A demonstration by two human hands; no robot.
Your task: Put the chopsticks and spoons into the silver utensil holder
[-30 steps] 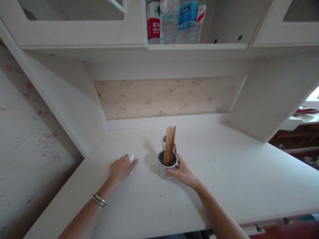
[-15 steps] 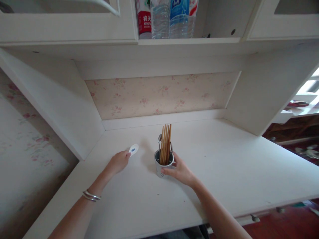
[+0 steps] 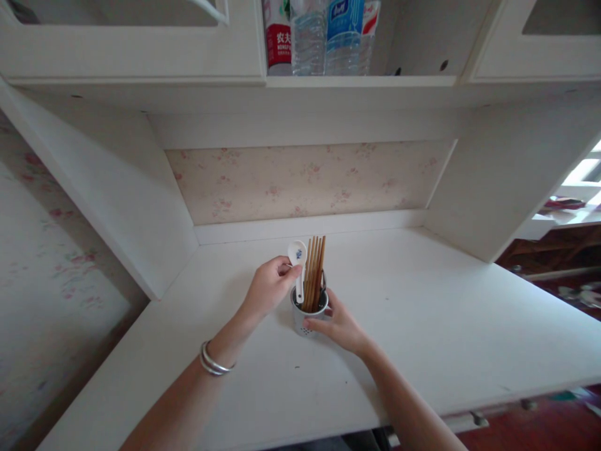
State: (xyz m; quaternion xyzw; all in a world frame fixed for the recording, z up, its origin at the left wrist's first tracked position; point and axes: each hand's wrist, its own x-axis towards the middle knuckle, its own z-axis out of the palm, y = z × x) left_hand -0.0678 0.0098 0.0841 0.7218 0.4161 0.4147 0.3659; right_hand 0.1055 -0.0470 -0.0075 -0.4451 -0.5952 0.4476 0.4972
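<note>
Between the thumb and fingers of my left hand [image 3: 272, 283] is a white spoon [image 3: 297, 252] with a blue mark in its bowl. It stands upright, bowl up, and its handle end is at the mouth of a white utensil cup [image 3: 300, 321]. Several wooden chopsticks [image 3: 313, 275] stand in that cup, with a metal utensil [image 3: 323, 283] at their right. My right hand [image 3: 339, 322] is wrapped around the cup's right side, thumb across the front. The metal spoon at the cup's left is hidden behind the white spoon and my left hand.
The cup stands on a white countertop [image 3: 413, 326]. Several plastic bottles [image 3: 310, 44] are in the open cabinet shelf above. White side panels [image 3: 498, 163] and a floral back wall [image 3: 300, 178] enclose the counter.
My left hand has moved right with the white spoon, from the counter up to the cup's mouth, turning it upright. My right hand stays on the cup.
</note>
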